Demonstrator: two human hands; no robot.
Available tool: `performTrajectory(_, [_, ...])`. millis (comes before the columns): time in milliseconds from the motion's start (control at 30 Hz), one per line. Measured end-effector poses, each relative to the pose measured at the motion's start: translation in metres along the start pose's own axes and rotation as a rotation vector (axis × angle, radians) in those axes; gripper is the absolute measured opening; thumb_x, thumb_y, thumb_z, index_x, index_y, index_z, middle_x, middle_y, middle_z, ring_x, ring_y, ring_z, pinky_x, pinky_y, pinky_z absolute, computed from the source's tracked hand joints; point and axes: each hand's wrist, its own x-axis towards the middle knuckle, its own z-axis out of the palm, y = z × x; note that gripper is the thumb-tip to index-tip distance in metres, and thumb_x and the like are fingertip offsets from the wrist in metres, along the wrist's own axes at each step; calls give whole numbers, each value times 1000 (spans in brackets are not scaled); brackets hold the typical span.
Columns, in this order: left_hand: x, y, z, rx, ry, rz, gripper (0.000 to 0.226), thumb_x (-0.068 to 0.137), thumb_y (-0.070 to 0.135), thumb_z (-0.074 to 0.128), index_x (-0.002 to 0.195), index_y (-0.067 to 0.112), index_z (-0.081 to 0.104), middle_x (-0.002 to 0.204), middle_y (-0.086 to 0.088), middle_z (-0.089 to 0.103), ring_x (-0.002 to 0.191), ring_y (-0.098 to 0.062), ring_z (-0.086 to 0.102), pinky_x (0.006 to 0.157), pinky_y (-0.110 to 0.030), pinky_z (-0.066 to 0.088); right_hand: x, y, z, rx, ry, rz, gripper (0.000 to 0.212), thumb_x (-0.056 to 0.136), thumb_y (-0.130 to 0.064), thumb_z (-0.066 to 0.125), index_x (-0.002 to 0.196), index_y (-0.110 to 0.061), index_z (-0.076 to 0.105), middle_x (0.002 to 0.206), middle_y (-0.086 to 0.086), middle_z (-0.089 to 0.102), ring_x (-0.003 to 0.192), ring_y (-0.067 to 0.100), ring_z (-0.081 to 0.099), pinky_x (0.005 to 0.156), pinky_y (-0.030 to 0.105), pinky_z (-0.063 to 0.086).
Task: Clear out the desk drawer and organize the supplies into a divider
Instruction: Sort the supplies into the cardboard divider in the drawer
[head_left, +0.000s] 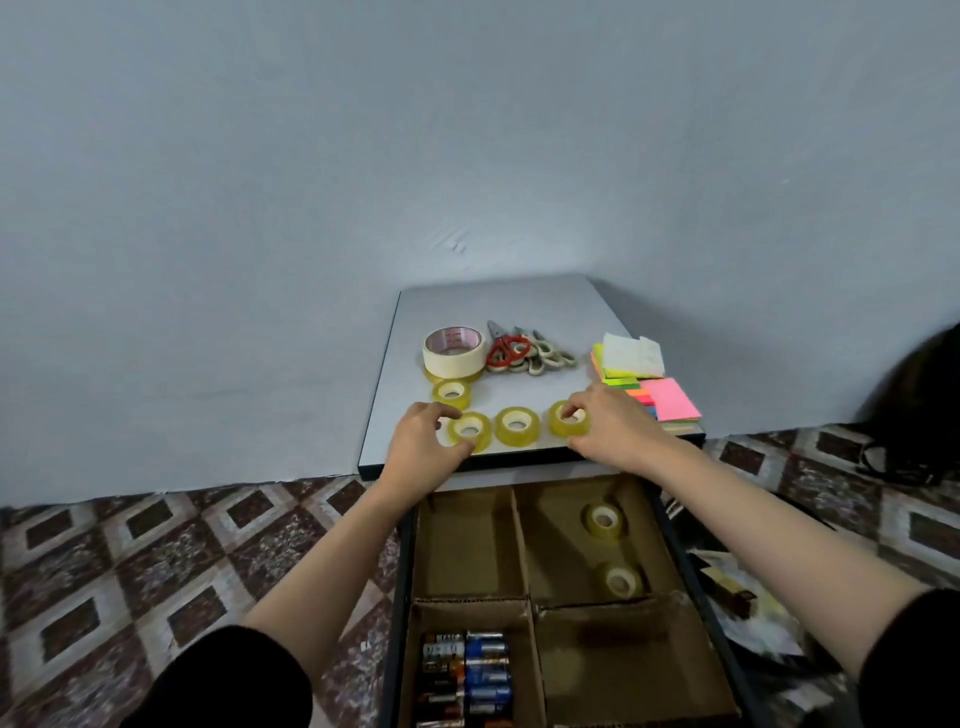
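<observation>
Several small yellow tape rolls lie along the front of the grey desk top (519, 306). My left hand (423, 439) grips the leftmost front roll (471, 431). My right hand (608, 421) grips the rightmost roll (569, 422). One roll (515, 426) lies between them and another (453, 393) sits behind. Below, the open drawer holds a cardboard divider (522, 551). Two tape rolls (603, 519) (621, 581) lie in its far right compartment. Batteries (467, 675) fill the near left compartment.
A wide masking tape roll (453, 351), several scissors (524, 353) and stacks of coloured sticky notes (649, 384) sit further back on the desk. Patterned floor tiles lie at both sides. Loose papers (748, 608) lie right of the drawer. A dark object (919, 400) is at the far right.
</observation>
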Motion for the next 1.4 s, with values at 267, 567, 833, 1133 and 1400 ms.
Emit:
performTrajectory(267, [14, -3, 15, -1, -83, -37, 64, 78, 25, 73, 134, 13, 43, 133, -7, 48, 120, -20, 47, 101, -31, 40, 25, -2, 10, -66, -60, 4, 53, 85, -15, 58, 136, -23, 46, 134, 6, 46, 119, 26, 49, 88, 34, 44])
performTrajectory(567, [21, -7, 20, 71, -93, 10, 59, 83, 29, 68, 134, 13, 42, 132, -6, 52, 119, -20, 49, 97, -26, 39, 44, -3, 22, -164, -107, 46, 54, 90, -16, 53, 141, -20, 36, 133, 14, 42, 117, 31, 50, 87, 35, 44])
performTrajectory(833, [5, -12, 12, 158, -107, 40, 60, 82, 37, 67, 132, 14, 44, 126, -5, 52, 114, -18, 50, 93, -27, 42, 33, -1, 26, -33, -98, 61, 49, 87, -27, 60, 133, -16, 46, 127, 14, 40, 105, 29, 54, 81, 31, 44])
performTrajectory(1133, [-46, -14, 1, 34, -50, 31, 57, 74, 36, 76, 121, 18, 51, 105, 5, 56, 93, -7, 54, 77, -17, 47, -28, 27, 34, 240, -93, 88, 46, 76, -31, 72, 118, -22, 56, 111, 6, 47, 94, 18, 46, 73, 26, 37])
performTrajectory(1400, [-88, -8, 52, -1, -292, 69, 50, 74, 30, 76, 118, 25, 52, 106, 10, 56, 96, -2, 54, 78, -8, 44, -51, 66, 75, 406, -17, 329, 40, 75, -34, 74, 108, -19, 59, 103, 3, 62, 95, 19, 58, 80, 32, 51])
